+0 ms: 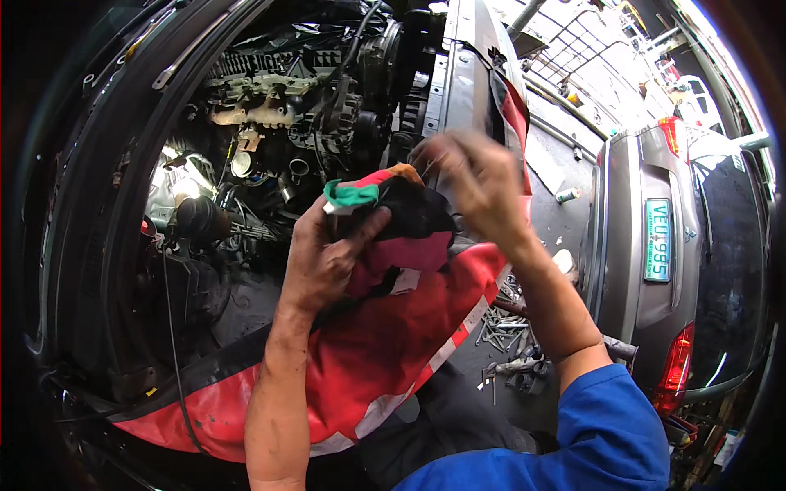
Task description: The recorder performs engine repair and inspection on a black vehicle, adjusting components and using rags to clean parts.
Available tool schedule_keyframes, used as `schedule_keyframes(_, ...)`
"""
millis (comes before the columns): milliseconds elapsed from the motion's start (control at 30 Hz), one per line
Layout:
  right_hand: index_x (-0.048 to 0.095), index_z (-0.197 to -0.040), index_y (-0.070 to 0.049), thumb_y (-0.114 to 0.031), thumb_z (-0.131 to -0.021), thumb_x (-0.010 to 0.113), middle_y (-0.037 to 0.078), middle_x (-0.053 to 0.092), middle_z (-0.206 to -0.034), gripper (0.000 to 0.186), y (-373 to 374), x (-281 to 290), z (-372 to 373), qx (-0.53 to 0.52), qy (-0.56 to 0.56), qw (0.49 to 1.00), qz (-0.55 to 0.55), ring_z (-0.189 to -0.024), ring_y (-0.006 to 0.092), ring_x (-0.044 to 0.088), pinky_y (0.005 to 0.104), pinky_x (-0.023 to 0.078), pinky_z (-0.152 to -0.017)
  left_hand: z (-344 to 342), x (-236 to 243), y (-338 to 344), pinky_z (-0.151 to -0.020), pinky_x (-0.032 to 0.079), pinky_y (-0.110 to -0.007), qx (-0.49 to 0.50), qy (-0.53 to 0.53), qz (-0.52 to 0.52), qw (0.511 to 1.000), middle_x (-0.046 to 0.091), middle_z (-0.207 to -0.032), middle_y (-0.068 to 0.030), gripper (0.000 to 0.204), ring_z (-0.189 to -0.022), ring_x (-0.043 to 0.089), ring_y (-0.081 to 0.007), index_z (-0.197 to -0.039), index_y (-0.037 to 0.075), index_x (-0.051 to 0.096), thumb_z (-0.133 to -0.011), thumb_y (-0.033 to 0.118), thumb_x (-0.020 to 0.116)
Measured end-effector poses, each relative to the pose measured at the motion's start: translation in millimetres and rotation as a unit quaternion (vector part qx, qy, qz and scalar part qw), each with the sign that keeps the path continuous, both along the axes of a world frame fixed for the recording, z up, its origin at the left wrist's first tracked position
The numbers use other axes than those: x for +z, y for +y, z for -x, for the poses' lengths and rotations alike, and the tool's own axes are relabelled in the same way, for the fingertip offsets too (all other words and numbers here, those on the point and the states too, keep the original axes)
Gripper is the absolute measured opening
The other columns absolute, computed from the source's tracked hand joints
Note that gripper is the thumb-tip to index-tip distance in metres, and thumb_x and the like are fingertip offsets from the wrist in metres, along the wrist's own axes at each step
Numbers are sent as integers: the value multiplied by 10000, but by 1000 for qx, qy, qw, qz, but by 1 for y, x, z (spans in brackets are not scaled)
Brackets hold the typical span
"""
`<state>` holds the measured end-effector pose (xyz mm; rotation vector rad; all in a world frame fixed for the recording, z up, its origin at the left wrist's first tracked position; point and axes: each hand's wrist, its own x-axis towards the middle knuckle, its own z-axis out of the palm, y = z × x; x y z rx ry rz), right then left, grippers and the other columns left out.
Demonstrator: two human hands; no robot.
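Observation:
My left hand (332, 258) is closed on a bundle of cloth rags (413, 213) in black, pink, red, green and orange, held over the car's engine bay. My right hand (471, 176) is blurred at the upper right of the bundle, its fingers curled near a thin piece that I cannot make out. A red fender cover (385, 335) with a black and white edge lies over the car's front below the cloth. Behind the bundle are the engine (278, 98) and a metal front crossmember (467, 74).
A grey vehicle (630, 204) stands close on the right. Several wrenches and loose metal parts (508, 335) lie on the floor (557, 172) below the fender cover. A metal rack (581, 49) is at the upper right, and the raised dark body edge (123, 131) borders the left.

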<state>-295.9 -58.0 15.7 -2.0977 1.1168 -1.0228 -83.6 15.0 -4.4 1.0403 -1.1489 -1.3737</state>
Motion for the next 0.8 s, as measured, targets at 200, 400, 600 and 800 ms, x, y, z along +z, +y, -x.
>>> schedule_keyframes(200, 604, -1146, -30, -341, -927, 563, 270, 674, -941, 382, -95, -51, 80, -336, 448, 828, -36, -916, 432, 658, 508, 505, -823, -5, 10, 1, -829, 502, -268, 31, 18, -50, 998, 690, -1007, -47, 275, -925, 627, -115, -1129, -5, 643, -900, 136, 703)
schedule_keyframes(400, 617, -1105, 1, -453, -958, 470, 289, 661, -997, 500, -161, 6, 77, -339, 394, 854, 38, -967, 433, 644, 502, 497, -848, -53, 32, -6, -813, 499, -261, 135, -60, 10, 989, 706, -992, -55, 269, -899, 639, -118, -1099, 9, 668, -901, 186, 709)
schedule_keyframes(600, 574, -1115, 57, -482, -967, 469, 321, 627, -1075, 570, -136, -57, 100, -284, 438, 848, -90, -1073, 460, 586, 510, 439, -939, -76, 41, -10, -856, 479, -300, 252, -89, 14, 964, 705, -978, -89, 377, -899, 632, -154, -1117, -42, 655, -914, 274, 686)
schedule_keyframes(800, 583, -1076, 7, -263, -952, 500, 278, 661, -872, 309, -175, -70, 95, -288, 364, 880, 97, -859, 459, 644, 503, 506, -780, -79, 41, -8, -877, 459, -294, 276, -85, 21, 957, 693, -992, -99, 407, -916, 612, -155, -1097, -60, 649, -904, 295, 697)
